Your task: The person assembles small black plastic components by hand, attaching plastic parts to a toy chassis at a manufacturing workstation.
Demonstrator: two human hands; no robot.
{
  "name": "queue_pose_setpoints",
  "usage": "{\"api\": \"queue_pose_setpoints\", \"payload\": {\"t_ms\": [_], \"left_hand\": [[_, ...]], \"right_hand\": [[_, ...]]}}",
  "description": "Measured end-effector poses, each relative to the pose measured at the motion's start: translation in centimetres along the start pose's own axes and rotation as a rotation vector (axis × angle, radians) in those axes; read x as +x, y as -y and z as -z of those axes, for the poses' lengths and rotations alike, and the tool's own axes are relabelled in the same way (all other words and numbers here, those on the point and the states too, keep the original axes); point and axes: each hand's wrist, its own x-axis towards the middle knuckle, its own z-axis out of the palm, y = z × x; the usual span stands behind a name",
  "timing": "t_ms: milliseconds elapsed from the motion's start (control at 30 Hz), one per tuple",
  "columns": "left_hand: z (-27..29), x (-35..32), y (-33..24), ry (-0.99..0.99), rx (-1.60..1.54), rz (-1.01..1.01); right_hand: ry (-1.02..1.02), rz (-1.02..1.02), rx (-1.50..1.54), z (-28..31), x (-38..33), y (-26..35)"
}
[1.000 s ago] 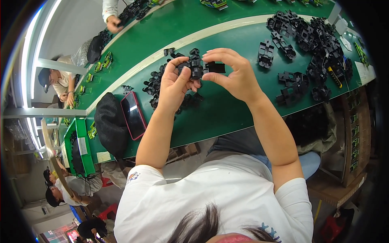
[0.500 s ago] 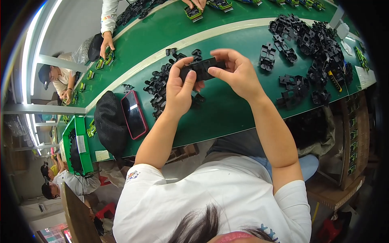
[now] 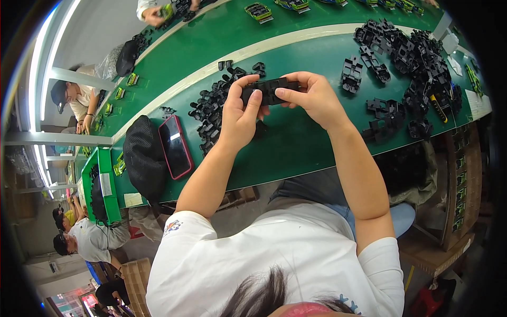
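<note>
A black plastic chassis part (image 3: 270,90) is held level above the green table, between both my hands. My left hand (image 3: 240,115) grips its left end, thumb on the near side. At its right end my right hand (image 3: 312,98) pinches it between thumb and fingers. Just left of my left hand lies a pile of small black plastic pieces (image 3: 207,108), partly hidden behind that hand. To the right of my right hand, two larger black chassis parts, one of them upright-facing (image 3: 351,75), lie on the table near a big heap of similar parts (image 3: 404,50).
A phone in a red case (image 3: 176,148) and a black mesh bag (image 3: 143,158) lie at left, by a green bin (image 3: 109,198). A yellow cutter (image 3: 438,108) rests at the right heap. Green toy car bodies (image 3: 259,11) stand along the far belt; co-workers sit at left.
The held part has become more level, and my hands have shifted slightly. Across the belt, a co-worker's hands have moved off the green car bodies toward the far black pile, one lifting a green piece.
</note>
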Motion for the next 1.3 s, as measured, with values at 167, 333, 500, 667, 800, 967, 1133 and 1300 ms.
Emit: {"api": "queue_pose_setpoints", "payload": {"t_ms": [167, 333, 500, 667, 800, 967, 1133, 1300], "left_hand": [[-0.4, -0.4, 0.0, -0.053, 0.182, -0.126], [-0.3, 0.0, 0.0, -0.057, 0.034, -0.03], [-0.6, -0.4, 0.2, -0.042, 0.062, -0.044], [-0.1, -0.8, 0.0, 0.025, 0.14, -0.045], [0.5, 0.0, -0.2, 0.089, 0.296, -0.145], [1.5, 1.2, -2.8, 0.059, 0.657, -0.238], [8.6, 9.8, -4.7, -0.086, 0.935, -0.515], [20.8, 26.6, 4.8, -0.422, 0.832, -0.071]], "right_hand": [[-0.084, 0.12, -0.165, -0.8, 0.0, -0.9], [-0.03, 0.039, -0.094, -0.4, 0.0, -0.7], [-0.005, -0.01, -0.032, 0.0, 0.0, -0.5], [-0.016, -0.008, -0.082, 0.2, 0.2, -0.7], [-0.027, -0.036, -0.061, 0.4, 0.2, -0.1], [-0.071, 0.054, 0.032, -0.3, 0.6, 0.1], [-0.234, 0.048, 0.086, -0.1, 0.9, -2.3], [-0.274, 0.097, -0.35, -1.9, 0.2, -2.6]]}}
